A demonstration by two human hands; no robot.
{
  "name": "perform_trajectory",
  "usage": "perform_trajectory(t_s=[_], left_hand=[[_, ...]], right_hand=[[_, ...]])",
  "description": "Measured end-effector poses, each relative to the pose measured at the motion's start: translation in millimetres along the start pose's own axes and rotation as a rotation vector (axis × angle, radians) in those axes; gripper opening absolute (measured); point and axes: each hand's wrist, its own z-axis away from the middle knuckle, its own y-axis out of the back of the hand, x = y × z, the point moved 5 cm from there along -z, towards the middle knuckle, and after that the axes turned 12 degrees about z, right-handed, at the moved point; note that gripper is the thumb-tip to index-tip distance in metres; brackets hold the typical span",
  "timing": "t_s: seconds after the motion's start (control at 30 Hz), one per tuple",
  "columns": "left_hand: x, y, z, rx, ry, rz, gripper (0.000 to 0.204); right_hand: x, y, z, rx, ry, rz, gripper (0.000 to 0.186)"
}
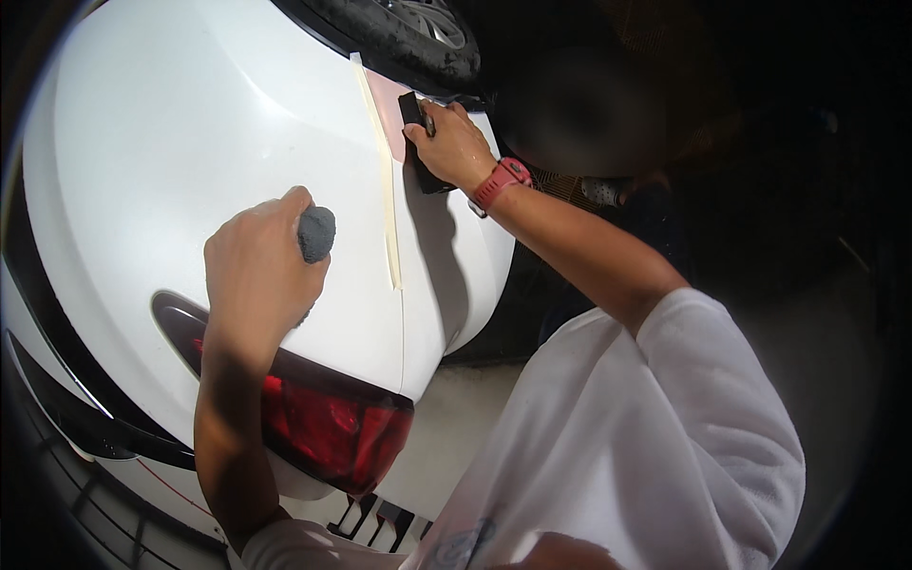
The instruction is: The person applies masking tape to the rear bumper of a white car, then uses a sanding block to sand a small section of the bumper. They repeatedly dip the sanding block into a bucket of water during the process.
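My left hand is closed round a dark grey sponge, whose rounded end pokes out by the thumb. It is over the white rear body panel of a car. Farther off, my right hand grips a long black sanding block at the panel's side. The block lies against or just over the edge of a pinkish patch; contact cannot be made out. A strip of cream masking tape runs down the panel, left of the patch. The skin of my right hand looks wet.
A red tail light is beside my left forearm. At the far end sits a black tyre with a silver rim. A shoe shows in the dark area on the right. Pale floor lies below the bumper.
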Motion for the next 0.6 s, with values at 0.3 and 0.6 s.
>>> perform_trajectory(t_s=[0.3,0.6], left_hand=[[0,-4,-2,0.005,-0.006,-0.004,0.029],[-1,-4,1,0.008,-0.024,-0.027,0.031]], right_hand=[[-14,6,25,0.003,0.032,-0.068,0.054],[-20,7,46,-0.024,0.112,-0.104,0.057]])
